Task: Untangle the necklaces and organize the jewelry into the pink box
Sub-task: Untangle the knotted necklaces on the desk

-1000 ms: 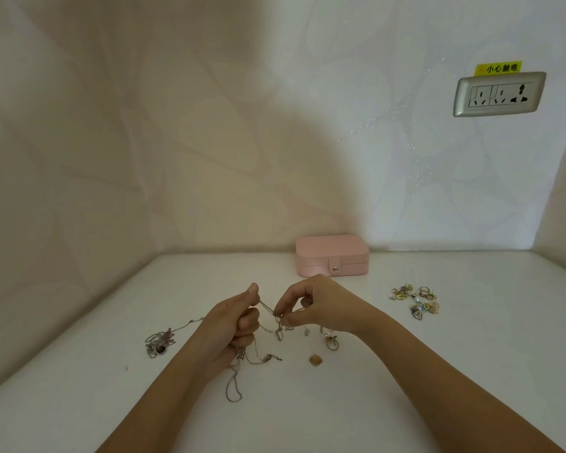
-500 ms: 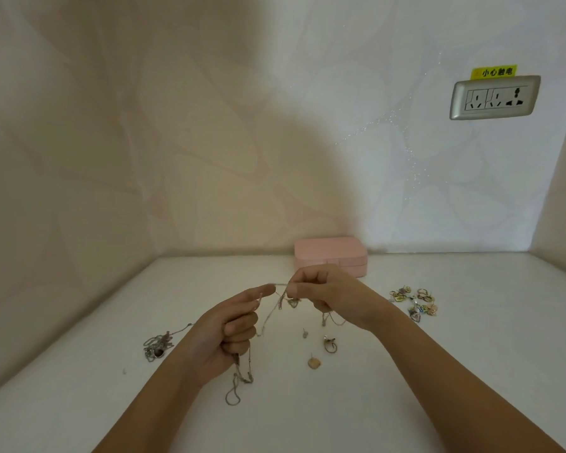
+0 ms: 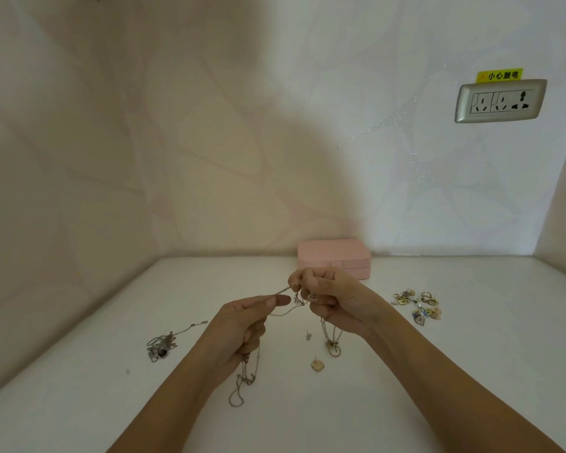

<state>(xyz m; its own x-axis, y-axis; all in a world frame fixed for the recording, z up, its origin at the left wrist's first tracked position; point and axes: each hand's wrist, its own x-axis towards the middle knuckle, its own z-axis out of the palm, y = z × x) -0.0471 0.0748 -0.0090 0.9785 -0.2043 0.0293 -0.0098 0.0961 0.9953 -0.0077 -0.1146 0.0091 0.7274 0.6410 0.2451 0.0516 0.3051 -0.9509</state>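
Observation:
Tangled silver necklaces [image 3: 288, 307] stretch between my two hands above the white table. My left hand [image 3: 242, 325] pinches the chains between thumb and fingers; loose loops hang below it to the table. My right hand [image 3: 334, 302] pinches the knot near its fingertips, and a strand with a ring pendant [image 3: 334, 349] dangles from it. The closed pink box [image 3: 334, 258] sits against the back wall, just behind my right hand. Another heaped silver necklace [image 3: 160, 344] lies on the table to the left.
A pile of earrings and rings [image 3: 419, 305] lies to the right of my hands. Two small earrings [image 3: 317, 365] rest on the table between my forearms. A wall socket [image 3: 500, 101] sits high on the right. Walls close the table at left, back and right.
Both hands have risen and drawn slightly apart, lifting the tangled chains off the table. My right hand moved up toward the pink box; the pendant strand now hangs from it.

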